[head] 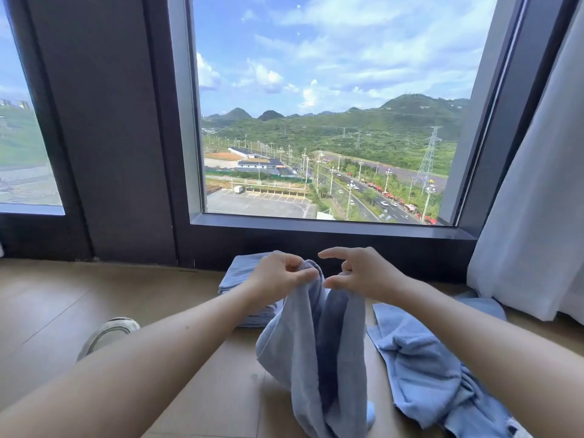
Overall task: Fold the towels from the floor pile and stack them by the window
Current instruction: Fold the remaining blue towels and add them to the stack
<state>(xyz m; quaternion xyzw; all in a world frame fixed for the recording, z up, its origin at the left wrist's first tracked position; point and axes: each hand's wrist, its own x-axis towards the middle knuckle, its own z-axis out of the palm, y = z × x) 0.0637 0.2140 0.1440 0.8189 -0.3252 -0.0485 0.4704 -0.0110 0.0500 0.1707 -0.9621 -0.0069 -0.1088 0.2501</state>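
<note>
A wooden floor [94, 295] meets a tall window [316, 121], with a white curtain [537, 216] at right. The left hand [281, 275] pinches a hanging blue towel [316, 358], and the right hand [363, 276] grips it with curled fingers. It partly hides the folded stack [240, 273] under the window. A loose pile [420, 368] lies to the right and a shoe [110, 333] to the left.

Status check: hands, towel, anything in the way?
Left hand and right hand hold blue towel up by its top, hanging unfolded. Folded stack under window; loose pile at right. Nothing blocks the stack.
</note>
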